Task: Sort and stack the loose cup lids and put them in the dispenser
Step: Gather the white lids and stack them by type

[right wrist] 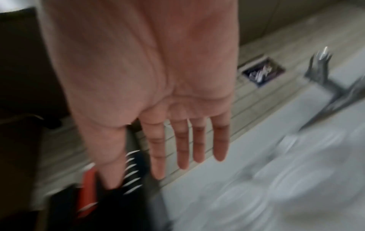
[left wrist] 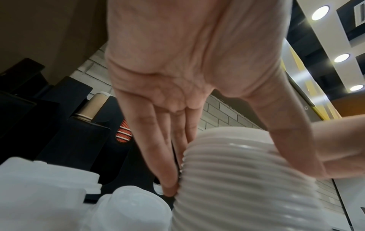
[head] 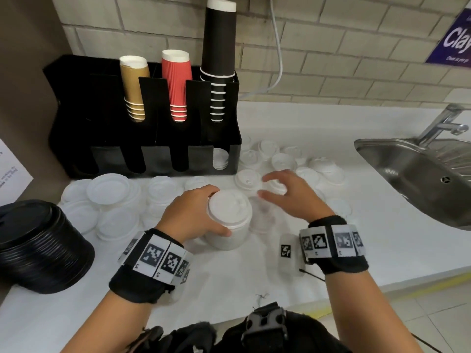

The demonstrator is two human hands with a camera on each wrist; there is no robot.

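Observation:
My left hand (head: 201, 215) grips a tall stack of white domed lids (head: 229, 217) that stands on the white counter; the stack's ribbed side (left wrist: 233, 179) sits between fingers and thumb. My right hand (head: 285, 192) hovers open, fingers spread, just right of the stack and over loose white lids (head: 248, 179); its fingers (right wrist: 183, 150) are straight and hold nothing. The black dispenser (head: 142, 159) stands at the back left, with a few white lids (head: 220, 159) in its rightmost front slot. More loose white lids (head: 283, 159) lie scattered to its right.
Clear flat lids (head: 109, 189) are piled at the left front of the dispenser. A stack of black lids (head: 38, 245) lies at the far left. Gold, red and black cups (head: 219, 47) stand in the dispenser's top. A steel sink (head: 418, 174) and tap lie to the right.

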